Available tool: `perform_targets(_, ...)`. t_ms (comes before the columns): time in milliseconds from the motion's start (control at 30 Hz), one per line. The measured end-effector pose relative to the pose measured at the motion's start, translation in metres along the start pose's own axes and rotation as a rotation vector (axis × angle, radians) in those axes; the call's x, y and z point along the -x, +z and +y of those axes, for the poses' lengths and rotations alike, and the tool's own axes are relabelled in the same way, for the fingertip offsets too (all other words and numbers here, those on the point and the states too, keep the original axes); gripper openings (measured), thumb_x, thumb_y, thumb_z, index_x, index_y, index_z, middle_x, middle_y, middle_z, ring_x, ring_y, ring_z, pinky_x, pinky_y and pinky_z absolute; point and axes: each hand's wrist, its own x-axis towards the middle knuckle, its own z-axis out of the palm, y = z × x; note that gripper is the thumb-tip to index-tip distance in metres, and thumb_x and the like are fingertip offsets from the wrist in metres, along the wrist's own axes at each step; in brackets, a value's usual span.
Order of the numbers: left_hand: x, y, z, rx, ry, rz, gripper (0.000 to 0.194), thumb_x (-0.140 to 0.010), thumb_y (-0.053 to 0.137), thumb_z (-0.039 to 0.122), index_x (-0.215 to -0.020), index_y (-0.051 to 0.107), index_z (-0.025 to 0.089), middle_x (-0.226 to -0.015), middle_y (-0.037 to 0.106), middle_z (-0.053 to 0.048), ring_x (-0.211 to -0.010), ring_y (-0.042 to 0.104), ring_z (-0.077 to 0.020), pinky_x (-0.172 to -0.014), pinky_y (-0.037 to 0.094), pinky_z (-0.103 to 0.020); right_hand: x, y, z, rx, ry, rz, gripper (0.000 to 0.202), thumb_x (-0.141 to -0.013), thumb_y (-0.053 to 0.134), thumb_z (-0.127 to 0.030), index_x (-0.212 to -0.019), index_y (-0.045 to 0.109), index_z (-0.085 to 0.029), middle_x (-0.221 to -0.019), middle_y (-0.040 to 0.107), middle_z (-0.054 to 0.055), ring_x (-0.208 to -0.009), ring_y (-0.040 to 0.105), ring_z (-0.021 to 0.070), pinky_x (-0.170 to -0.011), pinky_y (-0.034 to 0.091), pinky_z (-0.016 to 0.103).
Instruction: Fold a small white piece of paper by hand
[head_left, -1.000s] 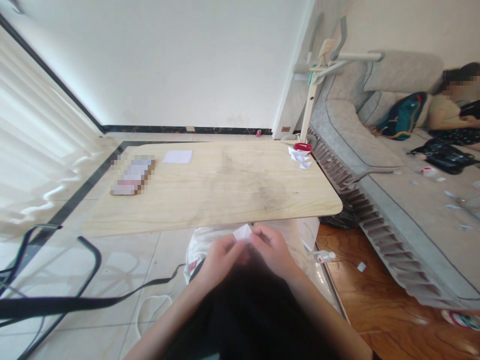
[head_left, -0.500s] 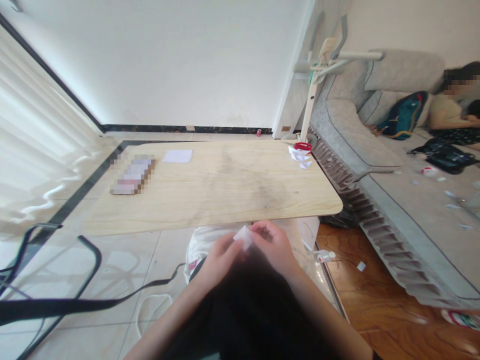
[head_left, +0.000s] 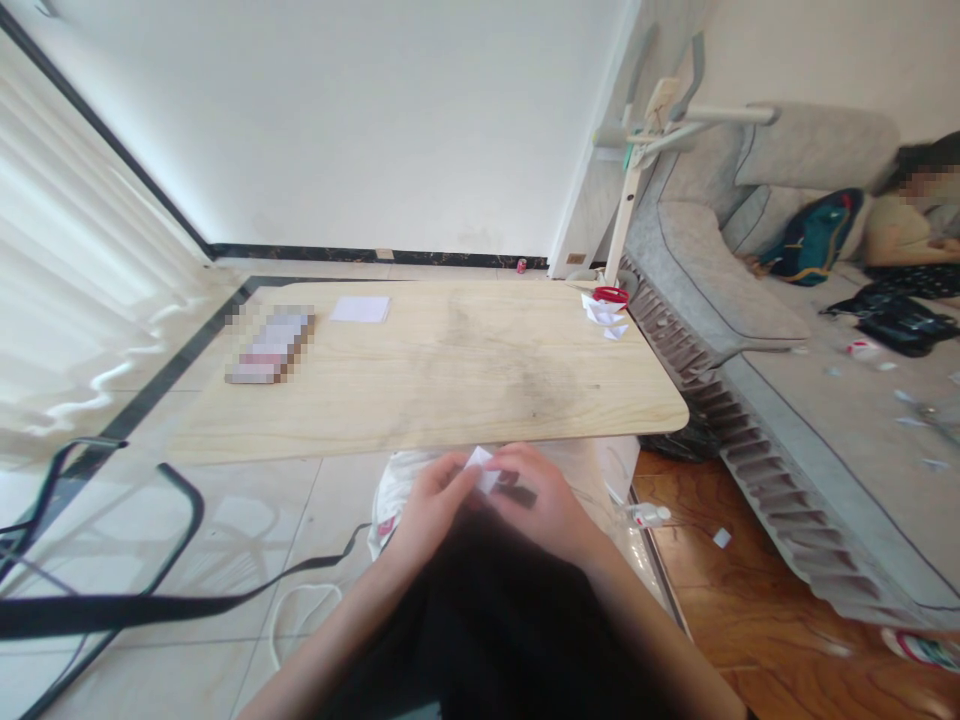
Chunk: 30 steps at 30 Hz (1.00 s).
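Just off the table's near edge, a small folded piece of white paper [head_left: 484, 470] is pinched between my two hands, its pointed top upward. My left hand [head_left: 435, 495] grips the paper's left side with thumb and fingers. On its right side, my right hand [head_left: 536, 490] holds it with curled fingers. Part of the paper is hidden behind my fingertips. At the far right corner of the table lie several folded white paper shapes [head_left: 604, 315] with red-handled scissors [head_left: 611, 296] on top. A stack of white paper sheets [head_left: 360, 309] rests at the back left.
The wooden table [head_left: 450, 390] bears a blurred-out phone-like object [head_left: 270, 345] at left. Right of it stand a grey sofa [head_left: 750, 270], where a person sits, and a white exercise frame [head_left: 626, 220]. A white bottle [head_left: 649, 515] lies low at right. A black chair frame [head_left: 180, 510] is at left.
My right hand's fingers have moved left over the paper, and the paper has shifted slightly left. The whole view has tilted a little. Both hands still hold the paper.
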Motion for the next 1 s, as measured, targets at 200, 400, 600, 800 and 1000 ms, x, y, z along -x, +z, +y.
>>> perform_targets(200, 0.000, -0.001, 0.004, -0.032, -0.009, -0.051, 0.023, -0.085, 0.062, 0.035, -0.087, 0.072, 0.015, -0.074, 0.070, -0.002, -0.068, 0.063, -0.0164, -0.065, 0.049, -0.026, -0.002, 0.000, 0.004, 0.009, 0.011, 0.006, 0.021, -0.082, 0.069, -0.018, -0.103, 0.070, -0.024, -0.102, 0.065, 0.006, -0.084, 0.063, 0.0181, -0.076, 0.054, 0.033)
perform_targets(400, 0.002, 0.001, 0.007, -0.001, 0.008, -0.136, 0.030, -0.090, 0.055, 0.037, -0.101, 0.072, 0.015, -0.082, 0.073, -0.005, -0.067, 0.066, -0.0171, -0.064, 0.052, -0.027, -0.001, -0.003, 0.009, 0.023, 0.022, 0.086, 0.012, -0.086, 0.067, -0.025, -0.097, 0.073, -0.025, -0.102, 0.067, 0.007, -0.092, 0.064, 0.0211, -0.082, 0.053, 0.036)
perform_targets(600, 0.004, 0.003, -0.002, -0.038, 0.059, -0.185, 0.034, -0.085, 0.066, 0.036, -0.112, 0.067, 0.016, -0.080, 0.075, -0.004, -0.075, 0.070, -0.0197, -0.071, 0.055, -0.029, 0.000, -0.001, 0.012, 0.039, 0.004, 0.131, 0.011, -0.090, 0.062, -0.022, -0.093, 0.072, -0.025, -0.099, 0.066, 0.006, -0.095, 0.064, 0.0216, -0.086, 0.050, 0.037)
perform_targets(800, 0.003, 0.005, -0.004, -0.033, 0.042, -0.178, 0.031, -0.087, 0.063, 0.035, -0.111, 0.067, 0.016, -0.082, 0.076, -0.005, -0.076, 0.071, -0.0202, -0.072, 0.055, -0.029, -0.001, 0.003, 0.011, 0.078, -0.015, 0.191, 0.010, -0.091, 0.060, -0.023, -0.089, 0.069, -0.023, -0.092, 0.067, 0.006, -0.089, 0.064, 0.0219, -0.083, 0.051, 0.037)
perform_targets(1000, 0.003, 0.004, 0.000, -0.026, 0.034, -0.086, 0.033, -0.084, 0.061, 0.030, -0.112, 0.065, 0.012, -0.079, 0.075, -0.004, -0.071, 0.070, -0.0189, -0.068, 0.055, -0.028, 0.002, 0.006, 0.016, 0.194, -0.100, 0.186, 0.007, -0.089, 0.065, -0.024, -0.095, 0.069, -0.024, -0.097, 0.069, 0.007, -0.093, 0.065, 0.0225, -0.084, 0.052, 0.037)
